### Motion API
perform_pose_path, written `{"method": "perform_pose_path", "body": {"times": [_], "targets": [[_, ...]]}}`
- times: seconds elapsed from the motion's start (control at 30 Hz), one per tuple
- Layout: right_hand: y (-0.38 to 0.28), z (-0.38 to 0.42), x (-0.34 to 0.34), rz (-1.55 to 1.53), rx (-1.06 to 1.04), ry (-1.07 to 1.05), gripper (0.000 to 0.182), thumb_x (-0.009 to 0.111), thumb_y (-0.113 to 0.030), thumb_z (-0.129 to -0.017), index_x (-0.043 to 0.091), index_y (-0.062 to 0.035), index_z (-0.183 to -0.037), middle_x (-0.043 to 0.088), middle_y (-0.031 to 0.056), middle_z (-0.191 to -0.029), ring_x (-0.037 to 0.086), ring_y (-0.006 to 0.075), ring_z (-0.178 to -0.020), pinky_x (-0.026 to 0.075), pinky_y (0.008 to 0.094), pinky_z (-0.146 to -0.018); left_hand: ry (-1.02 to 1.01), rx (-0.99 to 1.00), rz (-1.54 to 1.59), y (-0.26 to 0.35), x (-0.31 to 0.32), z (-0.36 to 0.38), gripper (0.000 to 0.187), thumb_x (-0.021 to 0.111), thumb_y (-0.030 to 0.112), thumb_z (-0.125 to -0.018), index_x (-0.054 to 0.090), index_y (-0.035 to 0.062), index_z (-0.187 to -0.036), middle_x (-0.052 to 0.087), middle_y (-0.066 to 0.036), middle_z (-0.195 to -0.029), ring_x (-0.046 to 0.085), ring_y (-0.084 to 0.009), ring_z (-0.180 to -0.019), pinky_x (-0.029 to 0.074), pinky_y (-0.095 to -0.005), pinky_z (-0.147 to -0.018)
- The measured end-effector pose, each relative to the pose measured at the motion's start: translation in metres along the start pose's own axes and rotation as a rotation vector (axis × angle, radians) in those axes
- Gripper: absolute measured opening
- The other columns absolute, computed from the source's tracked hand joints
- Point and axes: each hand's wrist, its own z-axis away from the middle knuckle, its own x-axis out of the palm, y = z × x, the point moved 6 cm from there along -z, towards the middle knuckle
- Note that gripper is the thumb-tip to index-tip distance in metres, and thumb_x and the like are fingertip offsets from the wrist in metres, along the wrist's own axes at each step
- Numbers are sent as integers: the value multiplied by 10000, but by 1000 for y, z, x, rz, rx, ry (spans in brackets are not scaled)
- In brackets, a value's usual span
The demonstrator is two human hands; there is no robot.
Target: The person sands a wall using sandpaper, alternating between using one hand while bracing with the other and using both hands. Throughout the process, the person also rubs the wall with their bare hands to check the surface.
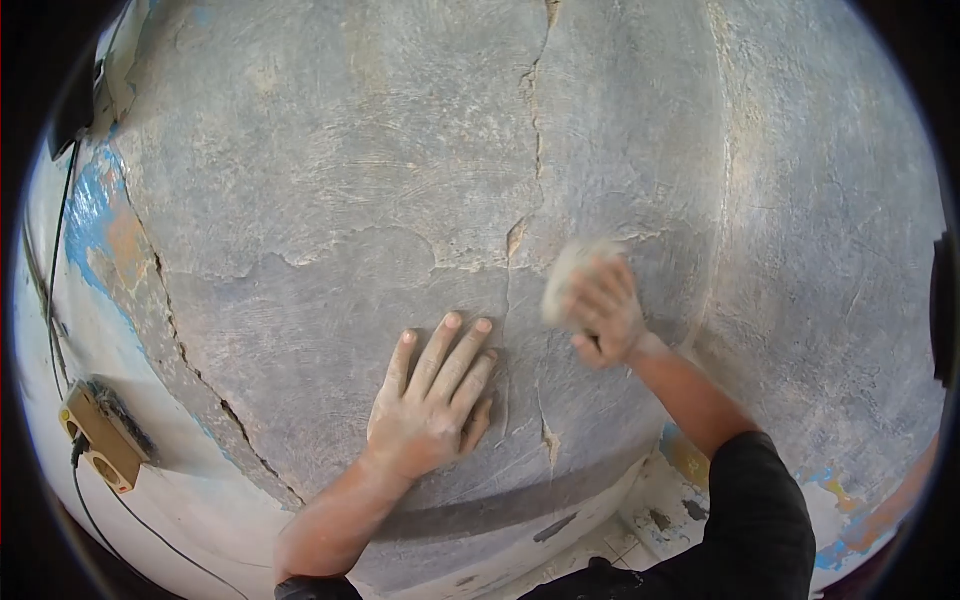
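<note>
Against cracked grey plaster wall (350, 150), left hand (425, 405) spreads fingers; right hand (610, 310) clamps pale rounded pad (562, 280), best kept flat.

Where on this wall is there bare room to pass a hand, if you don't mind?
The wall looks free above the left hand, between the left crack and upper-centre crack, and to the upper right of the right hand. It is tighter between the hands, beside the pale pad.
</note>
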Motion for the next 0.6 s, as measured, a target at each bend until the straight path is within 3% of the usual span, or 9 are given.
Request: {"method": "perform_pose_path", "body": {"times": [0.1, 0.17, 0.23, 0.33, 0.4, 0.47, 0.5, 0.57, 0.6], "targets": [[28, -8, -8, 34, -88, -28, 564, 377, -446, -952, 451, -135, -1416, 418, 98, -1470, 358, 315, -1371, 191, 510, -1148, -14, -5, 9, 0, 0, 0, 480, 659, 344, -739, 638, 163, -1183, 448, -42, -1451, 361, -272, -1376, 196, -549, -1135], [72, -9, -27, 150, 263, 134, 582, 348, -461, -965, 414, -127, -1437, 401, 135, -1472, 336, 313, -1382, 173, 519, -1150, -18, 9, -12, 0, 2, 2, 498, 662, 345, -737, 630, 163, -1200, 441, -41, -1456, 356, -271, -1379, 185, -551, -1139], [123, 23, -28, 198, 798, 280, 588, 306, -462, -985, 376, -116, -1455, 354, 162, -1495, 297, 317, -1402, 140, 511, -1160, -31, 13, -20, 0, 3, 2, 516, 657, 358, -739, 622, 164, -1216, 428, -41, -1465, 345, -268, -1386, 169, -553, -1144], [109, 15, -21, 215, 793, 219, 584, 268, -449, -999, 359, -105, -1462, 313, 144, -1522, 236, 324, -1429, 91, 506, -1171, -58, 19, -5, 0, 2, -3, 555, 645, 388, -748, 599, 164, -1253, 399, -43, -1486, 319, -263, -1401, 141, -558, -1151], [64, -2, -7, 27, 417, 181, 541, 263, -424, -1003, 367, -156, -1462, 289, 102, -1542, 198, 293, -1447, 65, 512, -1175, -78, 18, 21, 1, 1, -10, 577, 636, 406, -755, 583, 163, -1275, 383, -45, -1496, 305, -260, -1409, 129, -561, -1154], [12, -4, 2, -1, 43, -55, 501, 314, -417, -987, 425, -216, -1432, 309, 59, -1539, 209, 259, -1449, 64, 514, -1178, -111, 18, 27, 3, 0, -20, 615, 622, 431, -767, 552, 151, -1310, 360, -52, -1509, 288, -257, -1417, 116, -568, -1154], [14, 1, -2, -2, 51, -58, 501, 314, -417, -987, 425, -216, -1432, 309, 59, -1539, 209, 259, -1449, 64, 514, -1178, -110, 17, 30, 3, 0, -25, 629, 616, 435, -773, 538, 139, -1322, 353, -57, -1513, 282, -259, -1419, 109, -564, -1158], [12, 9, 1, -62, -220, -232, 476, 363, -421, -964, 474, -256, -1396, 334, 37, -1527, 244, 258, -1437, 92, 513, -1178, -103, 19, 16, 5, 0, -37, 635, 614, 443, -773, 536, 139, -1325, 350, -58, -1514, 275, -257, -1423, 110, -562, -1160], [35, 2, -8, -33, -139, -148, 488, 374, -419, -956, 477, -235, -1396, 352, 44, -1517, 261, 273, -1428, 101, 510, -1176, -91, 16, -2, 5, -1, -43, 641, 612, 450, -773, 534, 139, -1328, 346, -59, -1516, 267, -255, -1426, 110, -561, -1161]]}}
